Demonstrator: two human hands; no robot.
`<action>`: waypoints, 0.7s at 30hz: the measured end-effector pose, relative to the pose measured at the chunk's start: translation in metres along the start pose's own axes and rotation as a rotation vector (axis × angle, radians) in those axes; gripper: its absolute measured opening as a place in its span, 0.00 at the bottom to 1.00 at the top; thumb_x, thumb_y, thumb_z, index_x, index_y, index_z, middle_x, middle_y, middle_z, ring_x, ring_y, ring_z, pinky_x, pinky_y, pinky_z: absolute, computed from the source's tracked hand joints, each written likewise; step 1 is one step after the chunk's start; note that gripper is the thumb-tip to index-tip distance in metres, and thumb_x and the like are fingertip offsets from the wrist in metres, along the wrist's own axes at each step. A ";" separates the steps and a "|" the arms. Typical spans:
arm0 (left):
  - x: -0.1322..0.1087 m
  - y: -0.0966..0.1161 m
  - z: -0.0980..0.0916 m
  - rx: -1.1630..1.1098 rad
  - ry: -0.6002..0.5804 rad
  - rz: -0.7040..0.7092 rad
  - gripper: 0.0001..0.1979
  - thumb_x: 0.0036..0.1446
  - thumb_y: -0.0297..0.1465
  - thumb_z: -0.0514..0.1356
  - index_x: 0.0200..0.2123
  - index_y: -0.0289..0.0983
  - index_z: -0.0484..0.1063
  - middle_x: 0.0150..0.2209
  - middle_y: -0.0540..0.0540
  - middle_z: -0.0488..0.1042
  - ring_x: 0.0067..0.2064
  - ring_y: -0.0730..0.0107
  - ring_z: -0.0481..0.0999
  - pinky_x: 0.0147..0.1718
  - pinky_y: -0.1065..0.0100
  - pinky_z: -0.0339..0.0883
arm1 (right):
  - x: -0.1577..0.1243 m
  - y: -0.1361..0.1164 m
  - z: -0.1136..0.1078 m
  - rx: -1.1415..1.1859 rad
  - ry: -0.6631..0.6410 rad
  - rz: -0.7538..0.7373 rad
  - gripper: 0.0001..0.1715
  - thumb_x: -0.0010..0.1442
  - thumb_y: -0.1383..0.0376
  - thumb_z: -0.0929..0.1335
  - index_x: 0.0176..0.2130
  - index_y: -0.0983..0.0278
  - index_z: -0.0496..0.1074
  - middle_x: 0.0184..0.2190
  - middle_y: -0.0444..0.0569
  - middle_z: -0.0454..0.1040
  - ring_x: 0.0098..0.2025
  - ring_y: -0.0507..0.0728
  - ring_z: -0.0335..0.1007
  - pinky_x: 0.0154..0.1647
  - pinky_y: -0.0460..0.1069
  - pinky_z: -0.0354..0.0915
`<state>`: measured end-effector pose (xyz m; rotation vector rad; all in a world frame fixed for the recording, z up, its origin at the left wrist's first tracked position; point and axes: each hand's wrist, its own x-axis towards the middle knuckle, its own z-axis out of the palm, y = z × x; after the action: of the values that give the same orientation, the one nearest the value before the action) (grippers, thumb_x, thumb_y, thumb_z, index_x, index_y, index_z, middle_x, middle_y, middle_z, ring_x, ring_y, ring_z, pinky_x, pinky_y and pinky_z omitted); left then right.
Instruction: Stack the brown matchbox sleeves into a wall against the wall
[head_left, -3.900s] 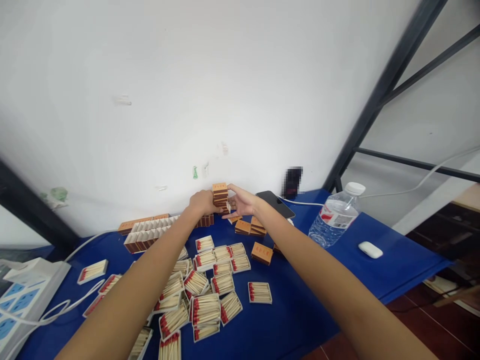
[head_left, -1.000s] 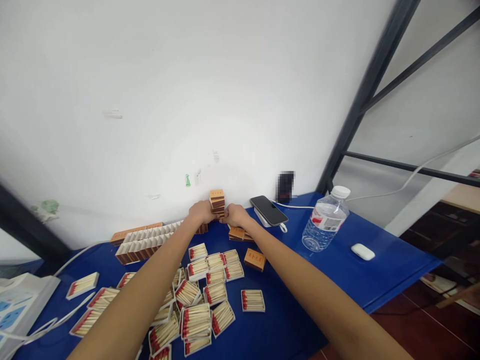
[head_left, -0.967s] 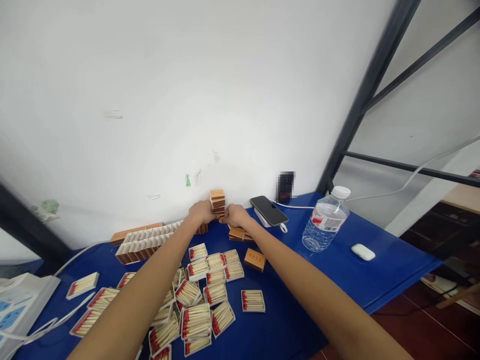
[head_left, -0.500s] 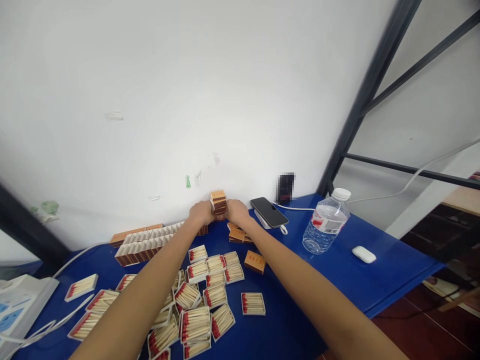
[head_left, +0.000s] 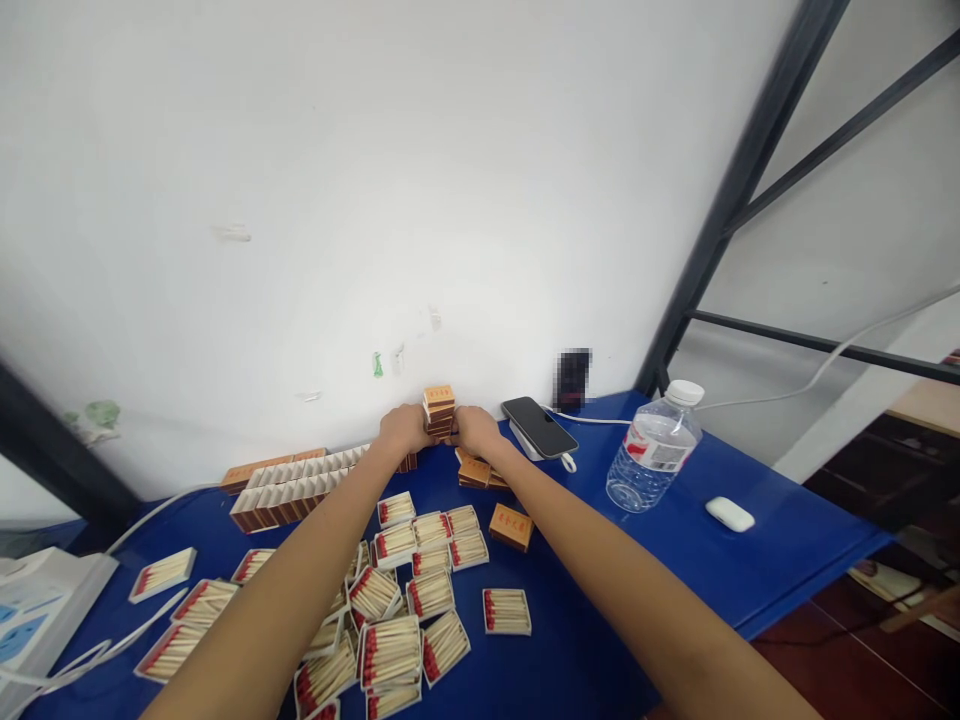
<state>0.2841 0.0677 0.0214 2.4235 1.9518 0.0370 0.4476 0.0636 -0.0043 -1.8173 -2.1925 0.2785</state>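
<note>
Near the wall, a stack of orange-brown matchboxes (head_left: 439, 410) stands between my two hands. My left hand (head_left: 405, 428) is closed against its left side, and my right hand (head_left: 475, 430) grips the right side with bent fingers. Just beyond my right wrist, a few more matchboxes (head_left: 475, 472) lie in a low pile, and a single closed matchbox (head_left: 511, 526) rests nearer to me. Under and beside my left forearm are many open trays of red-tipped matches (head_left: 391, 650). Rows of upright matchbox sleeves (head_left: 289, 490) run along the wall, partly hidden by my left arm.
To the right on the blue table (head_left: 780, 570) are a phone (head_left: 541, 425) on a white block, a water bottle (head_left: 654, 450) and a white earphone case (head_left: 730, 514). A power strip (head_left: 45, 620) with cables sits at the left. Dark metal posts (head_left: 720, 240) rise by the table.
The stack looks straighter between my hands, and my hands have shifted very slightly. The view has moved a little; the other things on the table lie as before.
</note>
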 end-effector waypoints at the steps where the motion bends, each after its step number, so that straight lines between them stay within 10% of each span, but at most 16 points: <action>1: 0.000 0.000 -0.001 -0.004 0.000 0.001 0.29 0.50 0.50 0.68 0.51 0.40 0.78 0.51 0.36 0.81 0.52 0.48 0.81 0.44 0.62 0.74 | 0.000 0.000 -0.001 -0.001 -0.002 -0.001 0.18 0.53 0.60 0.80 0.41 0.63 0.79 0.48 0.61 0.82 0.52 0.69 0.77 0.48 0.52 0.67; 9: 0.000 0.000 -0.017 -0.034 -0.016 -0.013 0.27 0.51 0.49 0.67 0.47 0.37 0.80 0.47 0.33 0.82 0.47 0.47 0.83 0.40 0.62 0.74 | -0.015 -0.003 -0.044 0.089 -0.043 -0.009 0.34 0.49 0.49 0.80 0.49 0.65 0.75 0.50 0.62 0.80 0.49 0.68 0.77 0.37 0.51 0.65; 21: -0.002 -0.001 -0.028 -0.066 -0.031 -0.036 0.30 0.51 0.52 0.65 0.47 0.34 0.80 0.45 0.32 0.82 0.46 0.46 0.83 0.35 0.63 0.73 | -0.003 -0.017 -0.052 0.108 -0.001 -0.007 0.28 0.54 0.46 0.79 0.41 0.64 0.75 0.35 0.55 0.80 0.38 0.61 0.77 0.33 0.49 0.62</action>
<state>0.2813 0.0660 0.0491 2.3330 1.9488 0.0611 0.4498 0.0554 0.0502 -1.7518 -2.1407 0.3890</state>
